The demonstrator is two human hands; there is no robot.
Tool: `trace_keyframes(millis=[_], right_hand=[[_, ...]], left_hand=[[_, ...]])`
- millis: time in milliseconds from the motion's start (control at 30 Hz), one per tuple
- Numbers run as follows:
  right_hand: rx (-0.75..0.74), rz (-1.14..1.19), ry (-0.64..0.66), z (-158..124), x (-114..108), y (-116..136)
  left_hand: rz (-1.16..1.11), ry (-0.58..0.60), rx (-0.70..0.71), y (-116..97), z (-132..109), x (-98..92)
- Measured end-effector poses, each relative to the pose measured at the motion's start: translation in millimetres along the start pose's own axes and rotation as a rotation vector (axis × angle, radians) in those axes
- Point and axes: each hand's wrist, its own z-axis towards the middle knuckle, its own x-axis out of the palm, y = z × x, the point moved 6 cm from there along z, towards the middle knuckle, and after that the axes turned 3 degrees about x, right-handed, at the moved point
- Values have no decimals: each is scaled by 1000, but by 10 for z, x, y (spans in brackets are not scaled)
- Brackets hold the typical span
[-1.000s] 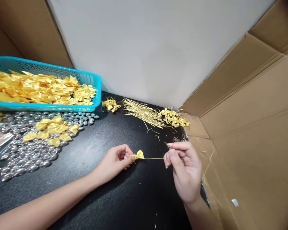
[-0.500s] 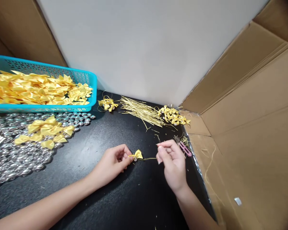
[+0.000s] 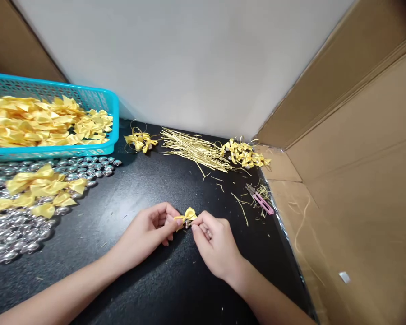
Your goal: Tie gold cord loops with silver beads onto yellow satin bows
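Note:
A small yellow satin bow is held just above the black tabletop, its left end pinched between the thumb and fingers of my left hand. Small shiny silver pieces show under its middle. My right hand is closed at the bow's right side, thumb and forefinger pressed together beside the silver pieces. What sits between those fingertips is hidden. Loose bits of gold cord and pink-handled thread snips lie beyond my right hand.
A blue basket full of yellow bows stands back left. Before it spread many silver beads with several bows on top. Gold cords lie at the back between two bow clusters. Cardboard walls the right side.
My right hand has moved left, from holding the gold cord out to the right to the bow's side. The stretched cord no longer shows. My left hand still holds the bow.

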Motion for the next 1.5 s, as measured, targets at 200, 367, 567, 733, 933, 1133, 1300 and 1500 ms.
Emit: trace_keyframes(millis=[200, 367, 567, 733, 933, 1133, 1300, 1500], right_hand=[[8, 2, -4, -3, 18, -5], [1, 16, -3, -11, 26, 13], [-1, 9, -10, -16, 27, 11], [0, 7, -18, -18, 32, 4], [6, -12, -29, -11, 29, 5], [11, -41, -43, -13, 23, 11], [11, -62, -53, -18, 31, 17], [2, -69, -45, -24, 38, 30]], left_hand=[[-11, -6, 26, 12, -4, -4], [-1, -16, 57, 12, -15, -8], [-7, -26, 73, -6, -11, 1], [1, -36, 79, -6, -11, -6], [9, -34, 101, -29, -17, 8], [39, -46, 117, -8, -19, 17], [82, -51, 146, 27, -28, 20], [118, -68, 161, 14, -48, 15]])
